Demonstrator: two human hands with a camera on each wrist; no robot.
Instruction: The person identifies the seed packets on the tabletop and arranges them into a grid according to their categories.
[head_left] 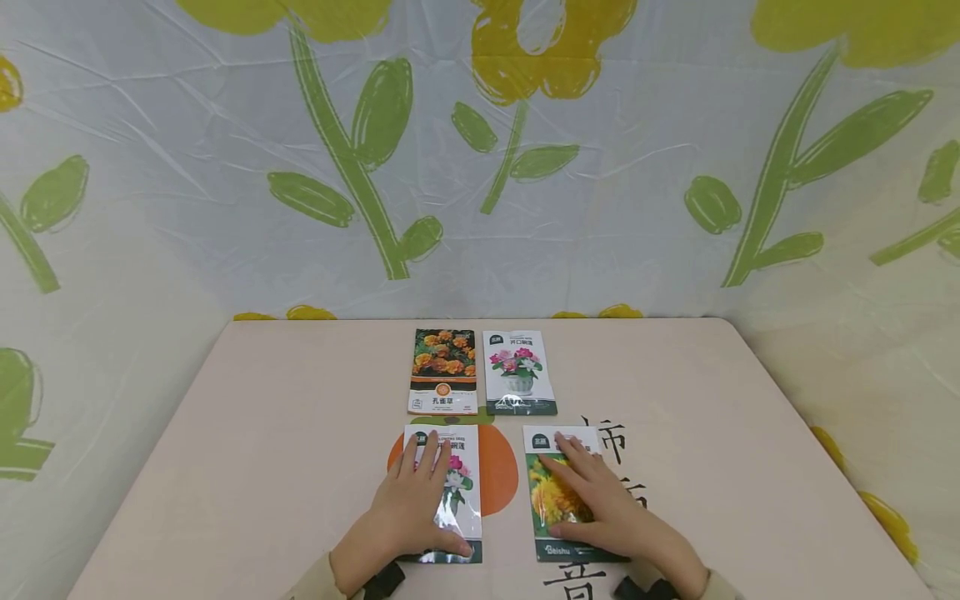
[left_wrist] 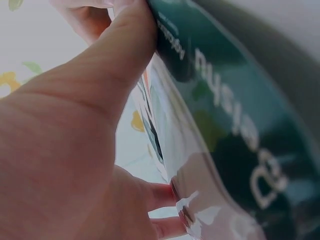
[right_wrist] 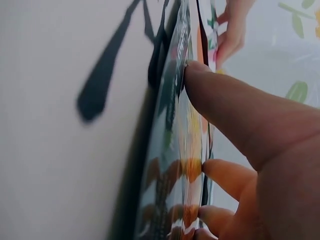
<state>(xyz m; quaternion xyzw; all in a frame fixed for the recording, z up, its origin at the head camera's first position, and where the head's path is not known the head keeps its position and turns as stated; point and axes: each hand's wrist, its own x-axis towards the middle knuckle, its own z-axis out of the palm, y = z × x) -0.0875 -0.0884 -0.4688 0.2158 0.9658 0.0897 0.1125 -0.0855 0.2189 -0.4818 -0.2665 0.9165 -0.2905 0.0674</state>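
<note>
My left hand (head_left: pixel 411 504) rests with spread fingers on a white seed packet (head_left: pixel 468 517) printed with pink flowers. In the left wrist view its thumb (left_wrist: pixel 117 55) touches the packet's dark green lower band (left_wrist: pixel 225 110). To the right, my right hand (head_left: pixel 603 504) lies spread over a seed packet with yellow flowers (head_left: pixel 551 492). The right wrist view has that thumb (right_wrist: pixel 220 92) and the fingertips against the glossy front. Both packets lie flat, side by side with a gap between them, and the hands hide part of each print.
Behind them lie an orange-flower seed packet (head_left: pixel 442 375) and a white packet with a potted flower picture (head_left: pixel 519 375). The pale table (head_left: pixel 300 433) bears a printed orange circle (head_left: pixel 500 471) and black characters (head_left: pixel 576 581). A flower-patterned cloth (head_left: pixel 600 233) hangs behind the table.
</note>
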